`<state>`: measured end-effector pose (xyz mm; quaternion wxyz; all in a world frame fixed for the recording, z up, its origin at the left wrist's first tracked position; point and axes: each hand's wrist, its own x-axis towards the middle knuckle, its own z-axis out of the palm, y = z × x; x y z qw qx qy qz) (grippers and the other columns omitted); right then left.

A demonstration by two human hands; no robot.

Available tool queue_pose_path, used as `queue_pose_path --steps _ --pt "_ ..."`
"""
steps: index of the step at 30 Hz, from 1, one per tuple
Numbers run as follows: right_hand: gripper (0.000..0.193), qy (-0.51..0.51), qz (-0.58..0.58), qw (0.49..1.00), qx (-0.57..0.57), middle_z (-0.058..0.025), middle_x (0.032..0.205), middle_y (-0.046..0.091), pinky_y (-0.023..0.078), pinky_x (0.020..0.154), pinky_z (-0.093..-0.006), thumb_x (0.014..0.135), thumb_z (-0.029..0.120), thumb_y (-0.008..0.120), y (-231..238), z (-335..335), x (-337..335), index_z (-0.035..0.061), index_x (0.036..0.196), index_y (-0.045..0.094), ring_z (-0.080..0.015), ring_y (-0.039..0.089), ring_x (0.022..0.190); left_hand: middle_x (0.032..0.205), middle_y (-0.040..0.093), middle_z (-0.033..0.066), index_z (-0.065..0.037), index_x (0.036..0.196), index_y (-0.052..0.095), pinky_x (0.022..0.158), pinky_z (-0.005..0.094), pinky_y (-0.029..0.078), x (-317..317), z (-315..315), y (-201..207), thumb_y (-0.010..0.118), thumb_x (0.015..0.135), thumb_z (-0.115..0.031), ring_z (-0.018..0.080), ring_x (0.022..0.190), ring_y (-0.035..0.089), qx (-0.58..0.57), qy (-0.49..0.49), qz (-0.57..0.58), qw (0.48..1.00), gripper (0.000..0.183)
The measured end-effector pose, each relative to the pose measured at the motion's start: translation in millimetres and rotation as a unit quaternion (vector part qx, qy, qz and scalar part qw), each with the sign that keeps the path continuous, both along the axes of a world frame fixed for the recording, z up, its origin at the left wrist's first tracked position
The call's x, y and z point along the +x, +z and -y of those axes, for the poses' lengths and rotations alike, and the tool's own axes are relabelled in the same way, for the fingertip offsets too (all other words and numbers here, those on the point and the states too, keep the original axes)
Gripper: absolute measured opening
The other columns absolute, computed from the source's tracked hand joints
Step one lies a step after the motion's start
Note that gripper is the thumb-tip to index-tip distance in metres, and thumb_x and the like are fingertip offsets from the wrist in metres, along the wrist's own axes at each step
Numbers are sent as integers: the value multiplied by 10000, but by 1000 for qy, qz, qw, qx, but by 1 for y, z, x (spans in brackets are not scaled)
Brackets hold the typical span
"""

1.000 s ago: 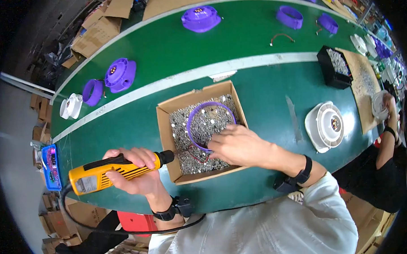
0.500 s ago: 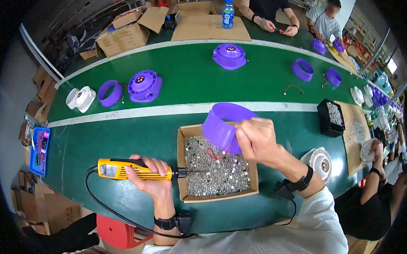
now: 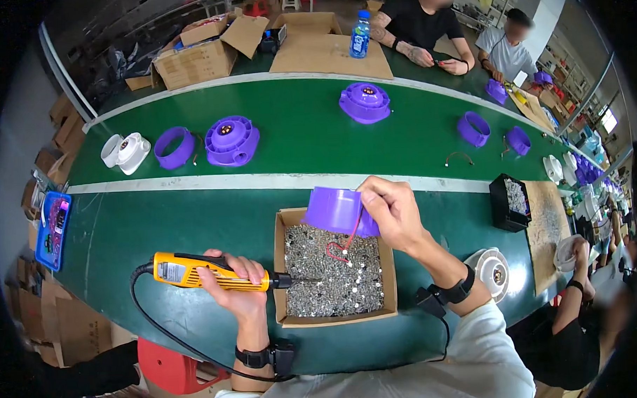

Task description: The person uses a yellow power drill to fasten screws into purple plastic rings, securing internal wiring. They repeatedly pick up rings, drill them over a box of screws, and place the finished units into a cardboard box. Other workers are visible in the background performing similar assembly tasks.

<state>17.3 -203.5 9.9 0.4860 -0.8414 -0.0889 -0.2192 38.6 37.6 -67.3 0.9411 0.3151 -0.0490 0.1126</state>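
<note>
My left hand is wrapped round a yellow corded electric screwdriver. Its black nose and thin bit reach over the left wall of an open cardboard box, which is filled with small silvery screws. Above the box's far side, my right hand grips a purple plastic ring by its right edge. A thin red wire with a white connector dangles from the ring over the screws. Where exactly the fingertips press on the ring is partly hidden.
Purple housings, loose purple rings and white parts stand on the green strip beyond the pale divider. A round white housing and a black bin are at right. Co-workers sit across and to the right. A blue tray lies far left.
The purple ring has tilted so its side wall faces me, and the right hand has turned with it. The screwdriver stays over the box's left side. The view has shifted slightly.
</note>
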Motion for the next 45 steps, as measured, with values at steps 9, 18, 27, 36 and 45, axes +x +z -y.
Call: queue_pose_path --steps 9,18,27,36,45 --pt "290 53 79 995 16 -92 506 401 337 424 -325 932 135 434 5 -4 -37 -8 689 501 -169 415 410 518 410 -3 -142 1009 515 363 252 310 -1 0 3 397 919 -537 113 367 357 28 2 6 1000 422" --pt "452 25 -124 968 217 -6 694 553 392 596 -246 988 316 336 6 -6 -46 -8 795 584 -71 473 637 537 421 -3 -138 1028 500 387 251 312 -6 5 7 396 926 -520 115 376 362 44 12 33 998 410" --pt "296 51 -168 974 143 -113 945 575 417 799 -308 967 231 351 -17 -11 -46 44 1120 522 -170 522 858 597 463 55 -81 1089 420 405 278 366 -30 -24 67 408 919 -516 155 415 432 86 43 263 960 467" --pt "283 42 -237 970 45 -182 877 589 444 762 -376 961 167 354 -37 -25 -48 63 1187 488 -264 581 807 908 575 164 -101 1092 368 657 448 506 -71 -1 110 512 829 -604 293 675 598 162 -88 487 854 586" --pt "279 61 -228 969 77 -229 987 581 436 830 -420 953 142 357 -26 -31 -52 21 1175 475 -351 580 933 910 563 173 -97 1196 336 582 456 513 -67 8 114 615 807 -491 311 646 593 244 -169 544 785 620"
